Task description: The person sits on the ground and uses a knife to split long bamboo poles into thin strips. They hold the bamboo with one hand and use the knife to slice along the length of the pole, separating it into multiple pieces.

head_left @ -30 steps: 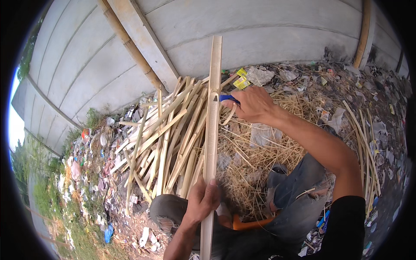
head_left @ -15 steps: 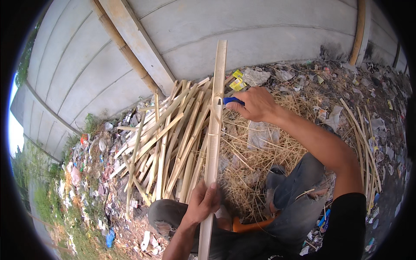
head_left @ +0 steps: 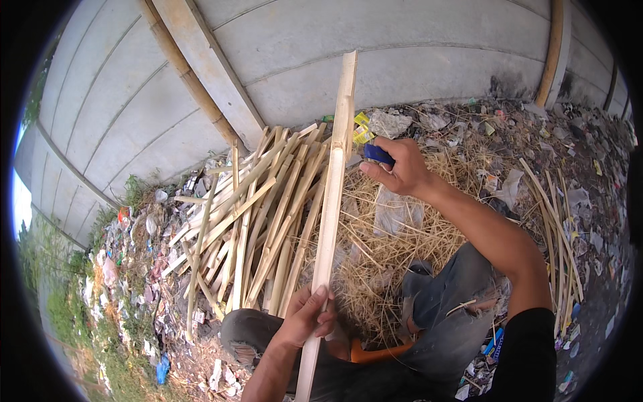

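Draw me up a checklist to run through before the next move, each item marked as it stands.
1. Left hand gripping the strip: ok, closed around its lower part, thumb on top.
2. Right hand gripping the blue handle: ok.
3. Hands well apart: ok, the left is near the lap, the right much farther up the strip.
4. Blade edge in good order: cannot tell, too small and blurred.
5. Strip clear of the pile: cannot tell, they overlap in this view.
6. Ground around the legs clear: not ok, shavings lie thickly there.
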Demonstrator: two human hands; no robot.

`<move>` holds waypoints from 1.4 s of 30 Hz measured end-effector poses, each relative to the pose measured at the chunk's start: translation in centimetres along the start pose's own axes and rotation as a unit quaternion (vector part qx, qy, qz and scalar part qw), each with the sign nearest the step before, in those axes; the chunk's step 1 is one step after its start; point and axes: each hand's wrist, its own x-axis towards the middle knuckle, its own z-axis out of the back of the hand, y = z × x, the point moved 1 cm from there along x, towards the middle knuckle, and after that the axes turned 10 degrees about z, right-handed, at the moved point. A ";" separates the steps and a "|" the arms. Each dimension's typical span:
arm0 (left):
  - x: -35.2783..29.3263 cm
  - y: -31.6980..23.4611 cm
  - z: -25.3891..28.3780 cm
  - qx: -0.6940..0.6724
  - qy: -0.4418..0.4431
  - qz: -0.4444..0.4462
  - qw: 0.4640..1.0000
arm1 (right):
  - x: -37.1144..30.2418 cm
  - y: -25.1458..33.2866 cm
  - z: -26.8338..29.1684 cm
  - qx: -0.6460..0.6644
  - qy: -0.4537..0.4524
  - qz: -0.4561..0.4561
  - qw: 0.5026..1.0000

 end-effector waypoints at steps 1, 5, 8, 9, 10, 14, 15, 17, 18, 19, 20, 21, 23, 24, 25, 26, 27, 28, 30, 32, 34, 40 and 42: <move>-0.1 0.0 0.1 0.006 -0.004 -0.004 1.000 | -0.1 0.2 0.1 0.039 -0.020 -0.008 0.999; 0.0 -0.1 -0.1 0.035 -0.021 0.003 0.999 | 0.6 2.0 0.2 0.040 -0.073 0.002 0.997; 0.2 0.1 -0.3 0.088 -0.044 0.011 0.995 | 1.1 2.3 -0.4 0.022 -0.116 0.071 0.991; 0.3 0.1 -0.4 0.091 -0.043 0.011 0.995 | 1.0 1.8 -0.6 0.018 -0.106 0.076 0.991; 0.4 0.1 -0.6 0.094 -0.041 0.011 0.995 | 0.9 1.4 -0.9 0.021 -0.102 0.066 0.992; 0.5 0.2 -0.4 0.102 -0.030 0.022 0.994 | 0.3 -0.2 -1.6 0.086 -0.119 -0.065 0.987; 0.4 0.1 -0.4 0.098 -0.024 0.031 0.994 | 0.2 -0.6 -1.7 0.124 -0.132 -0.133 0.974; 0.1 -0.2 -0.4 0.086 -0.016 0.046 0.995 | 0.5 -0.9 -0.3 0.196 -0.083 -0.306 0.928; 0.0 -0.2 -0.3 0.089 -0.024 0.044 0.995 | 0.8 -0.7 0.3 0.184 -0.078 -0.314 0.928; 0.0 -0.1 -0.2 0.092 -0.031 0.042 0.994 | 1.0 -0.6 0.7 0.171 -0.073 -0.321 0.929; 0.0 0.1 -0.2 0.096 -0.037 0.040 0.994 | 1.0 -0.6 0.9 0.157 -0.069 -0.329 0.929; 0.2 0.1 0.0 0.091 -0.036 0.030 0.995 | 0.9 -0.6 0.9 0.173 -0.061 -0.314 0.931; 0.5 0.3 0.4 0.079 -0.036 0.010 0.996 | 0.2 0.0 0.4 0.207 -0.041 -0.287 0.934; 0.7 0.3 0.4 0.078 -0.042 -0.001 0.996 | 0.0 0.6 0.2 0.169 -0.018 -0.258 0.951; 0.9 0.2 0.4 0.078 -0.048 -0.013 0.996 | -0.3 1.3 0.0 0.131 0.005 -0.229 0.965; 0.7 0.1 0.4 0.078 -0.061 -0.026 0.995 | -0.2 2.6 -0.4 0.099 0.027 -0.196 0.975; 0.7 -0.1 0.2 0.078 -0.067 -0.044 0.994 | 0.2 4.6 0.0 0.112 0.105 -0.225 0.962; 0.7 -0.1 0.3 0.069 -0.079 -0.040 0.994 | 0.2 5.8 -0.4 0.112 0.126 -0.192 0.967; 0.9 -0.3 0.3 0.055 -0.091 -0.032 0.994 | 0.0 7.8 -0.6 0.103 0.164 -0.130 0.972; 0.7 -0.4 0.4 0.053 -0.098 -0.037 0.993 | 0.5 10.8 -0.3 0.132 0.225 -0.083 0.962; 1.1 -0.3 0.6 0.046 -0.102 -0.036 0.993 | -0.1 12.7 -1.1 0.124 0.279 -0.053 0.951; 0.7 0.2 0.9 0.040 -0.081 -0.034 0.995 | 1.3 11.1 -1.8 0.072 0.249 -0.088 0.962; 0.5 0.8 1.1 0.062 -0.076 -0.018 0.995 | 2.6 9.2 -0.7 0.073 0.259 -0.146 0.952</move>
